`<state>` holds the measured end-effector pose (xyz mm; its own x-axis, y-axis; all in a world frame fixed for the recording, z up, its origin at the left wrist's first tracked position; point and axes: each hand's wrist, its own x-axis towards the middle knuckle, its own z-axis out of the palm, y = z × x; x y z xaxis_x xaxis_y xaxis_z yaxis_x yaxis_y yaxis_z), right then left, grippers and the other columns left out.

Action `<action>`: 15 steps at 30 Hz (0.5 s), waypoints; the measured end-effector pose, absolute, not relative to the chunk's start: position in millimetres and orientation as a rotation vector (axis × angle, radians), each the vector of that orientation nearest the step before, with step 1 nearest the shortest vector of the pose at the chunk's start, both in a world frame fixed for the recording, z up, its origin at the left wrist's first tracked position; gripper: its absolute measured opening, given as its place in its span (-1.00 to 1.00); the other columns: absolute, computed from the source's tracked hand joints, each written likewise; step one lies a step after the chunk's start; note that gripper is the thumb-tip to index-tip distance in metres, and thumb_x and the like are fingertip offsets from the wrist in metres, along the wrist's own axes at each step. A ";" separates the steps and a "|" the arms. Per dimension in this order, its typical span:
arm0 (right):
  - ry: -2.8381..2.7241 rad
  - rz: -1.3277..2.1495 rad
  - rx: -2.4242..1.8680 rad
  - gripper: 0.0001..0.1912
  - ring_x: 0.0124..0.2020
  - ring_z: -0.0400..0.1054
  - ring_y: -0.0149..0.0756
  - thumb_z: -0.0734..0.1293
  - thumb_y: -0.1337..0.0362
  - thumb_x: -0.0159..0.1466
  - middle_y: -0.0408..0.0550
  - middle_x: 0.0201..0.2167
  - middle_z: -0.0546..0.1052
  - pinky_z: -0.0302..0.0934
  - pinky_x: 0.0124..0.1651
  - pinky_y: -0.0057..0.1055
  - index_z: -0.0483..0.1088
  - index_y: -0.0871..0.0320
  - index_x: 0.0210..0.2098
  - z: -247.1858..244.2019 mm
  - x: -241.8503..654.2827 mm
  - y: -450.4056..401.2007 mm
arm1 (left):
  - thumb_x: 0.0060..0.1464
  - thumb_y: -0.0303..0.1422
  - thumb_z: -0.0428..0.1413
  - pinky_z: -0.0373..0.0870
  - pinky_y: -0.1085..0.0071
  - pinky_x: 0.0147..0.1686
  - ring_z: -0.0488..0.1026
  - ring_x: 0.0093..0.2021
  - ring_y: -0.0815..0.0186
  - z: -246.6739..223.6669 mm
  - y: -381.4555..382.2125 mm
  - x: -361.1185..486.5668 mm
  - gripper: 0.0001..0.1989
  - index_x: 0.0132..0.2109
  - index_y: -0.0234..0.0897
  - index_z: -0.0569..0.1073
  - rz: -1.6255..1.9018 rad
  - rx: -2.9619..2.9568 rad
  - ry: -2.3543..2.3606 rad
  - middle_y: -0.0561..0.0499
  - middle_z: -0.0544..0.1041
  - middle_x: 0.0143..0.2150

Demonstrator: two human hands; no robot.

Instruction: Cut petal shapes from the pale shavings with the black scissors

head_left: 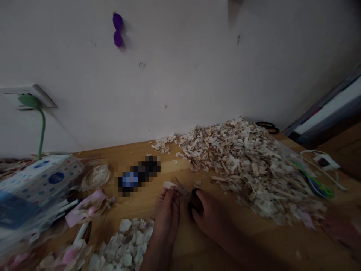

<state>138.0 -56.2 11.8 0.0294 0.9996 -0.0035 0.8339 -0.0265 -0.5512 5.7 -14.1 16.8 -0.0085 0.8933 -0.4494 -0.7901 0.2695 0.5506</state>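
A small pale flake is pinched between the thumb and fingers of my left hand. Beside it, my right hand grips dark-handled scissors, whose blades point up and left toward the flake. The blades look slightly apart, though they are dim. Left of my left forearm lies a pile of rounded pale pieces. A large heap of pale and brown scraps spreads behind and right of my right hand.
On the left are a patterned tissue pack, a pink strip and pens. A blurred-out phone-like object lies mid-table. At right are a white charger and green-handled scissors; black handles rest by the wall.
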 end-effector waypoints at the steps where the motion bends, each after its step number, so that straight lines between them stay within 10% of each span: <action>1: -1.861 0.565 -1.917 -0.75 -0.20 0.38 -0.10 0.25 0.29 0.14 0.03 -0.24 0.49 0.22 -0.16 -0.26 0.31 0.14 -0.16 12.5 138.3 -56.0 | -0.19 -0.44 0.33 0.43 0.58 -0.38 0.46 -0.43 0.46 16.4 -14.4 6.3 -0.78 -0.33 -0.36 0.50 1.334 0.175 0.828 0.03 0.53 -0.41; 15: -1.921 0.542 -1.941 -0.76 -0.22 0.39 -0.11 0.26 0.28 0.15 0.00 -0.26 0.50 0.19 -0.22 -0.30 0.32 0.13 -0.16 12.9 139.4 -57.8 | -0.28 -0.44 0.36 0.41 0.55 -0.27 0.47 -0.36 0.44 12.2 -12.1 8.0 -0.78 -0.45 -0.33 0.46 1.398 0.213 0.845 0.05 0.53 -0.43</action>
<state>139.4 -57.8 12.9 0.0043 0.9998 -0.0211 0.8637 -0.0143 -0.5038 8.0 -12.1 12.2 -0.0586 0.9174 -0.3936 -0.7746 0.2069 0.5976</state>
